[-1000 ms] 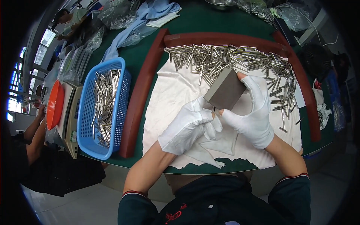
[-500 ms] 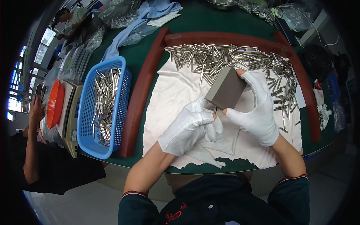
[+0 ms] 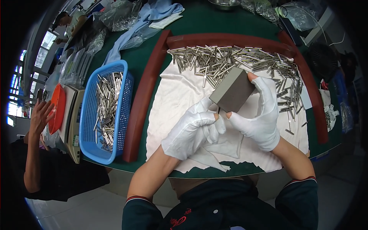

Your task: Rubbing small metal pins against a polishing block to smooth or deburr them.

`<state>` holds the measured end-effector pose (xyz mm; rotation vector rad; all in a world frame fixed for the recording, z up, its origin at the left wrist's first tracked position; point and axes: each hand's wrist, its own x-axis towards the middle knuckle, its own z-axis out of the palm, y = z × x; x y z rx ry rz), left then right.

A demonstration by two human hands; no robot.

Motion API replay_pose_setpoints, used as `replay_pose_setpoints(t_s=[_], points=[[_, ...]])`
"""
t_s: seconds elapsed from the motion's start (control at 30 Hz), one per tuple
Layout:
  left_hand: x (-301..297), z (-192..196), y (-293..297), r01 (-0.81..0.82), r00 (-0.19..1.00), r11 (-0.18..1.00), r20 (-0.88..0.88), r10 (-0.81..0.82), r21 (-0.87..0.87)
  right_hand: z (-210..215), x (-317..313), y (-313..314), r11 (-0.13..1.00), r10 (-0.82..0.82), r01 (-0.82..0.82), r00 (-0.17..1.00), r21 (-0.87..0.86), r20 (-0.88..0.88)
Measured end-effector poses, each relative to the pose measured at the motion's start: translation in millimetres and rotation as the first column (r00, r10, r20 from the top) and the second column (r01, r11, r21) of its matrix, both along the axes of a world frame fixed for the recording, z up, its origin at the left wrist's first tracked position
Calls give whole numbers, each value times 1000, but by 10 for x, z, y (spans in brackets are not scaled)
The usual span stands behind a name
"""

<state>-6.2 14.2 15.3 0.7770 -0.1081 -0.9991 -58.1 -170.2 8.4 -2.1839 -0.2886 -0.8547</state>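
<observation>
My right hand [image 3: 258, 115], in a white glove, holds a grey rectangular block [image 3: 232, 93] tilted above a white cloth [image 3: 176, 96]. My left hand [image 3: 191, 128], also gloved, is closed around a small metal rod whose tip touches the block's lower edge. Behind the block lies a heap of short metal rods [image 3: 226, 63] spread across the cloth's far side and down its right edge.
A dark red padded frame [image 3: 143, 99] borders the cloth on a green table [image 3: 214, 21]. A blue basket [image 3: 105, 111] of metal rods stands to the left, beside a scale with an orange tray [image 3: 57, 109]. Another person's hand [image 3: 40, 117] is raised at the far left. Plastic bags and blue cloth lie beyond.
The block has tilted slightly in my right hand. The person at the far left has raised a hand beside the orange tray.
</observation>
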Motion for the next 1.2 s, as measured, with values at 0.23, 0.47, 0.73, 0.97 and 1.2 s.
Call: replay_pose_setpoints(t_s=[0.23, 0.47, 0.73, 0.97, 1.2], points=[[-10, -9, -9, -2, 997, 1000, -82, 0, -25, -45, -1, 16, 990, 42, -35, 998, 134, -45], [-20, 60, 3, 2, 981, 980, -190, -41, -198, -24, -3, 2, 995, 6, -5, 1000, 96, -15], [-25, -48, -24, -21, 978, 982, -206, -18, -189, -15, -13, 14, 1000, -14, 14, 1000, 25, 18], [31, -41, -12, 32, 991, 951, -113, -70, -309, 61, 35, -95, 986, -117, 105, 989, 129, 91], [46, 16, -9, 22, 998, 967, -53, -36, -253, 74, 10, -158, 999, -13, 11, 999, 33, 40]])
